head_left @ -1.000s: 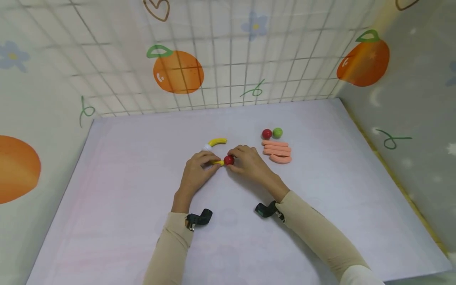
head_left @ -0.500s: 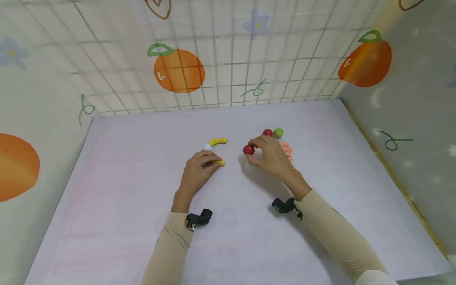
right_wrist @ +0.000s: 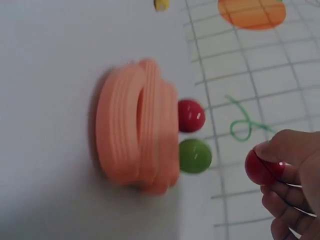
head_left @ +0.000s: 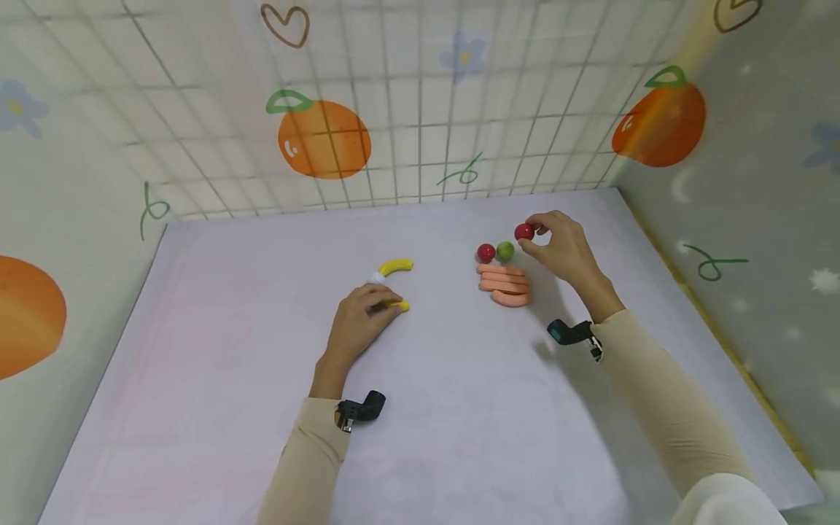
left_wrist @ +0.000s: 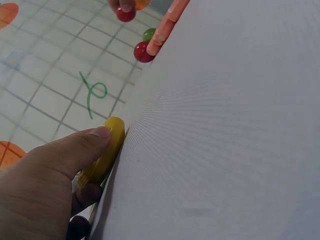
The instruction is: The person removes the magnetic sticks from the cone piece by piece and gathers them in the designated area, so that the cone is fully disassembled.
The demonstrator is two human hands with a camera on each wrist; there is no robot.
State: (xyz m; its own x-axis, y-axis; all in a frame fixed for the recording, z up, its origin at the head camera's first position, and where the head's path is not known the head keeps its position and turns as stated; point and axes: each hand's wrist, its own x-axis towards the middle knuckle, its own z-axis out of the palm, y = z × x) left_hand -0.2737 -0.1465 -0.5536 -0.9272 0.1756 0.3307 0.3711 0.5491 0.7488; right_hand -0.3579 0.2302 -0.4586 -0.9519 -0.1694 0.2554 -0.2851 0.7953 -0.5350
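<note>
My left hand (head_left: 359,321) rests at the table and pinches a small yellow toy banana (left_wrist: 111,150) between thumb and fingers; its rear part is hidden by the hand. Just beyond lies another curved yellow toy banana (head_left: 397,266), beside a white ball (head_left: 376,278) partly covered by my fingers. On the far right, my right hand (head_left: 566,246) holds a glossy red ball (right_wrist: 261,169) between thumb and fingertips, raised above the table. Left of it, a second red ball (head_left: 485,253) and a green ball (head_left: 504,251) sit side by side.
Several pink toy sausages (head_left: 503,281) lie in a row in front of the two balls. The white table (head_left: 420,408) meets a printed curtain (head_left: 420,109) at the back. A grey side wall (head_left: 741,219) stands on the right.
My right hand has carried the red ball from beside the left hand to the far right, past the sausages and the green ball. My left hand stays in place, holding the toy banana.
</note>
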